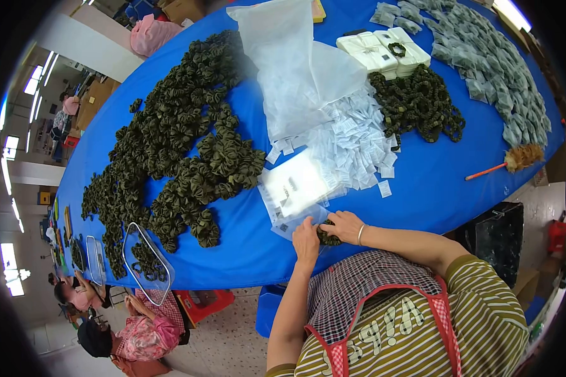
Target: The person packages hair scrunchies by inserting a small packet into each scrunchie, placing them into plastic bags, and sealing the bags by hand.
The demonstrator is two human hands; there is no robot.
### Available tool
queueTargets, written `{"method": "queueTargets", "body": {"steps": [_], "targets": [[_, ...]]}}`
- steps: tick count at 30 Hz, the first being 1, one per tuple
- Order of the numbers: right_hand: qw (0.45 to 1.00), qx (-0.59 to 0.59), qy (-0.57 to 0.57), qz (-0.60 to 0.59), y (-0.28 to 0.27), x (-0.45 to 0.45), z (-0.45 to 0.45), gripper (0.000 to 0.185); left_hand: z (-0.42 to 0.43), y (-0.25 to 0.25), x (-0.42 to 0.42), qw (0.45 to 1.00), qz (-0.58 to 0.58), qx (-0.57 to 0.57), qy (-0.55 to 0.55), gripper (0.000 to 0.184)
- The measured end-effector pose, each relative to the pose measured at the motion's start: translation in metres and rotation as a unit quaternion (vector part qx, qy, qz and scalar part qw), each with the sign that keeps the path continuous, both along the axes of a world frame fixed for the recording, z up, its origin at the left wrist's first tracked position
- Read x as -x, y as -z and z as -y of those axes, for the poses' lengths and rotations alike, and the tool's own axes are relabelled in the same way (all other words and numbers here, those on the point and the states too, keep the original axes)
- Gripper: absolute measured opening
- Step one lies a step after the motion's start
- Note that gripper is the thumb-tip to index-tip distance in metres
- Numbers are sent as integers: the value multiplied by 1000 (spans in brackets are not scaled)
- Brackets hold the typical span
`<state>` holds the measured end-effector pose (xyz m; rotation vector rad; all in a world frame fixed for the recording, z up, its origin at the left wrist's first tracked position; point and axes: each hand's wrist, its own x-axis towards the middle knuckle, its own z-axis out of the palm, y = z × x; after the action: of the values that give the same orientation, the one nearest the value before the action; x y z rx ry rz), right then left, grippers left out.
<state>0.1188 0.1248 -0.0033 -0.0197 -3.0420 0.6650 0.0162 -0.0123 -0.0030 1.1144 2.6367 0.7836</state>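
Observation:
My left hand (306, 240) is closed at the edge of a clear plastic bag (285, 226) by the front of the blue table. Beside it, my right hand (345, 227), with a band at the wrist, is closed on a dark green scrunchie (328, 235) at the bag's mouth. How far the scrunchie sits inside the bag is hidden by my fingers. Just beyond my hands lies a stack of flat clear bags (299, 183). Small white printed packets (357, 141) are heaped behind that stack.
Dark green scrunchies (188, 144) cover the table's left side. Large translucent bags (277, 63), white stacks (374, 53), camouflage scrunchies (415, 103) and filled bags (490, 69) stand further back. A brush (522, 158) lies right; a clear tray (148, 264) and a co-worker (146, 333) are left.

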Motion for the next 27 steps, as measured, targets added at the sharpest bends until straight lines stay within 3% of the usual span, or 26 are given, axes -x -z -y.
{"method": "queueTargets", "body": {"steps": [3,6,8,11,12,15,18,19,22,23,27], "targets": [[1000,-20,-15,-13,-3,-2,1,33,5,-6,3,997,-24,47,65,7],[1000,0,15,0,-2,-1,1,34,-5,-3,-3,995,35,-72,-59,4],[997,38,61,24,-5,3,5,36,-6,-3,-3,997,13,-80,-4,2],[958,129,189,171,-39,16,5,35,-6,-12,-3,995,7,-77,68,1],[959,138,192,157,-35,16,3,36,-6,-18,-4,993,10,-73,91,1],[944,189,248,112,-23,17,-3,37,-6,-34,-9,985,-74,-116,101,21],[883,274,374,67,-27,21,-12,35,-2,-56,-22,988,-82,-119,-54,51],[863,299,404,56,-26,22,-14,34,2,-54,-25,995,-33,-76,-53,72],[840,317,436,57,-30,29,-11,34,-6,-29,-26,971,153,-129,-133,60],[837,320,439,67,-33,33,-10,33,-12,-20,-21,939,251,-160,-175,49],[840,297,452,53,-41,44,-5,38,-20,5,-16,871,427,-145,-195,36]]}}
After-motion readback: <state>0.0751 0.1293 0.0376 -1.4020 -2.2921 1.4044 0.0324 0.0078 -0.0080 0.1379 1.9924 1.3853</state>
